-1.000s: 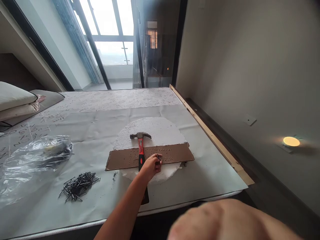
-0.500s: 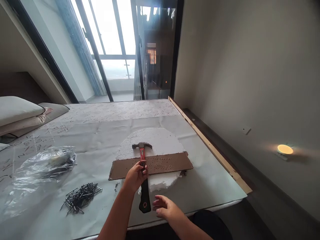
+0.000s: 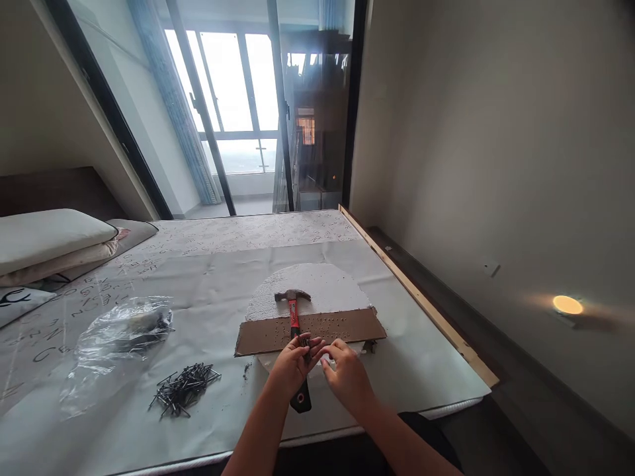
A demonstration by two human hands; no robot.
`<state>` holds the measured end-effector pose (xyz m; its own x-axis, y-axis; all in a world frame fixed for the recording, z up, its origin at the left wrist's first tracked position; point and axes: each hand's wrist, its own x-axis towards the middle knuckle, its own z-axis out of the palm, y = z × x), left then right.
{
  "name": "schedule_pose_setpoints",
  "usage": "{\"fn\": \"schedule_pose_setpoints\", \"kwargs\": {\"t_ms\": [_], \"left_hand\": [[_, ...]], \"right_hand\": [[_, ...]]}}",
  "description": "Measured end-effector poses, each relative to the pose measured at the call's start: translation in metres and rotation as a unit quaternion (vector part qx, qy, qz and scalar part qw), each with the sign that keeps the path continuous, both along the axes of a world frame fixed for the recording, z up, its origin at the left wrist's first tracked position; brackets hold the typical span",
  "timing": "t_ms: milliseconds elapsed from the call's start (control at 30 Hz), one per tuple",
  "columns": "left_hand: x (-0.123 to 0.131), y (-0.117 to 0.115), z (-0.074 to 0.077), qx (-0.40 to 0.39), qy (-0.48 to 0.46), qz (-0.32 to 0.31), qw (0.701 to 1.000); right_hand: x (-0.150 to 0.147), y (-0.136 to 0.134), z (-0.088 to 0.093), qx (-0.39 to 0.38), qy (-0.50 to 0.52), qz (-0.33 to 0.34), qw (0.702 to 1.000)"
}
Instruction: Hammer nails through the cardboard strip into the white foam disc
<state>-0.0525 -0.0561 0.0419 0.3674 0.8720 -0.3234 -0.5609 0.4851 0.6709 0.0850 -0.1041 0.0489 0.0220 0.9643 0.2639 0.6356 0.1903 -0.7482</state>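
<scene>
1. Head view: since half a second ago, the right hand (image 3: 347, 373) has come up from the hammer's butt to meet the left hand (image 3: 292, 365), lower center.
2. One hammer (image 3: 294, 312), one brown board (image 3: 342, 324), one white foam disc (image 3: 322, 284) and one nail pile (image 3: 184, 389), too tangled to count.
3. Left hand, palm up and half-curled, holds a few dark nails; right fingers bend at its fingertips, their grip unclear.
4. Hammer lies across the board, which crosses the disc; hands hide mid-handle. One plastic bag (image 3: 116, 334) lies left.
</scene>
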Motion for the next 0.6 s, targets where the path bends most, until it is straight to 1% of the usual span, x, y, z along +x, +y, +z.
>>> {"fn": "schedule_pose_setpoints", "kwargs": {"t_ms": [133, 233, 333, 467, 533, 600], "left_hand": [[0.009, -0.011, 0.001, -0.005, 0.016, 0.024, 1.0], [0.011, -0.017, 0.004, 0.003, 0.048, 0.029, 0.998], [0.011, -0.023, 0.003, 0.027, 0.112, 0.016, 0.993], [0.011, -0.029, -0.004, 0.073, 0.192, -0.011, 0.978], [0.01, -0.031, -0.006, 0.078, 0.215, -0.02, 0.973], [0.009, -0.033, -0.005, 0.069, 0.218, -0.029, 0.973]], "right_hand": [[-0.003, 0.01, 0.014, 0.005, -0.058, -0.006, 0.998], [-0.005, 0.011, 0.015, -0.021, -0.046, -0.004, 0.999], [-0.008, 0.012, 0.006, -0.078, 0.003, 0.003, 0.997], [-0.01, 0.017, -0.012, -0.137, 0.059, 0.019, 0.989], [-0.01, 0.019, -0.02, -0.16, 0.096, 0.027, 0.982], [-0.008, 0.021, -0.025, -0.176, 0.133, 0.022, 0.975]]}}
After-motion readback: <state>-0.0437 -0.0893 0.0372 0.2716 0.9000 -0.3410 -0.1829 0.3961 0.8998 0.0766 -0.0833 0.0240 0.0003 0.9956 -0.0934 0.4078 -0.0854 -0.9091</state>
